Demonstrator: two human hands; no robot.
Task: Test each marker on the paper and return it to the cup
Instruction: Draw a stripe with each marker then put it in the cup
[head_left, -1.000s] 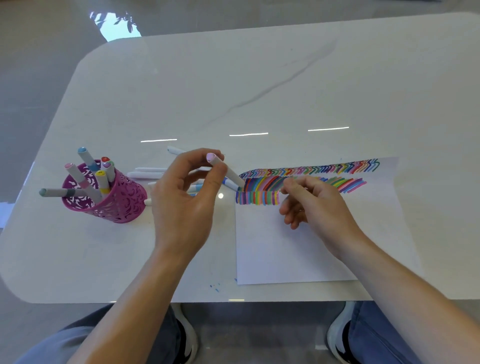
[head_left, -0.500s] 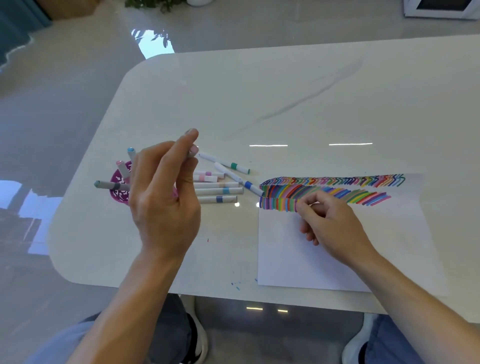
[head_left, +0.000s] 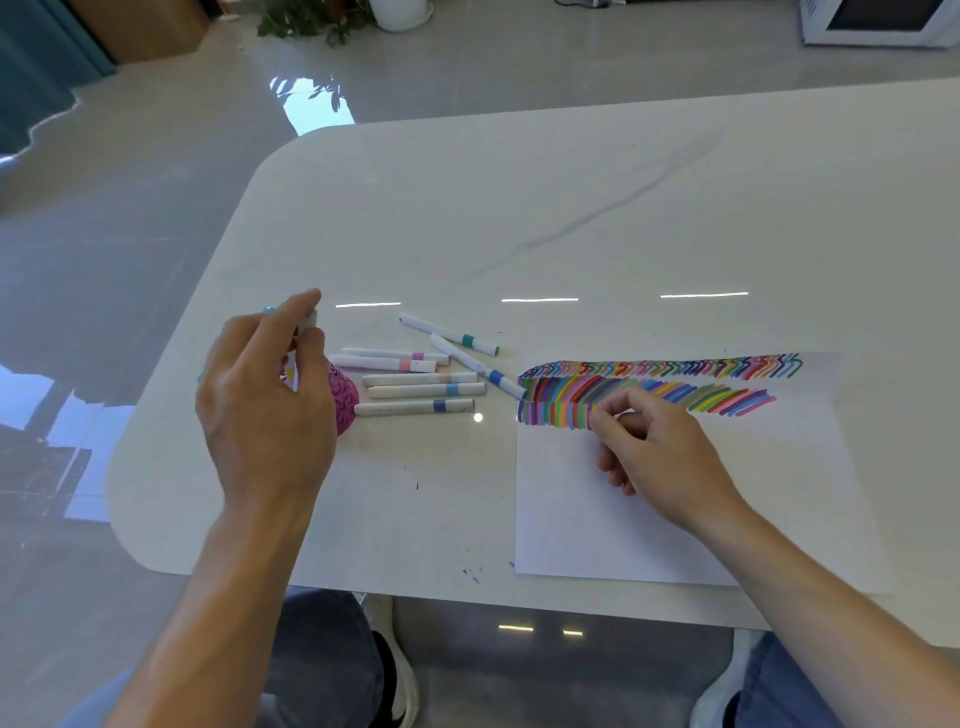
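Our left hand (head_left: 265, 405) hung over the pink cup (head_left: 347, 401), its thumb and fingers pinching a white marker (head_left: 308, 320) whose upper end showed above the knuckles. That hand hid most of the cup, so only its lacy right wall showed, standing on the white surface (head_left: 519, 208). Just right of the cup lay a loose group of capped markers. Five lay roughly side by side: one with a purple band (head_left: 418, 356), one with a salmon band (head_left: 403, 366), a pale one (head_left: 421, 379), one with a light blue band (head_left: 452, 389) and one with a darker blue band (head_left: 439, 406) nearest us. Behind them a green-banded marker (head_left: 467, 341) lay at a slant, and a blue-banded marker (head_left: 496, 376) angled down until its tip met the paper's left corner. The paper (head_left: 675, 519) lay flat at the near right, with rows of coloured strokes (head_left: 675, 387) across its far edge. Our right hand (head_left: 660, 447) rested on the sheet just below those strokes, fingers curled inward; we could not tell whether it held anything.
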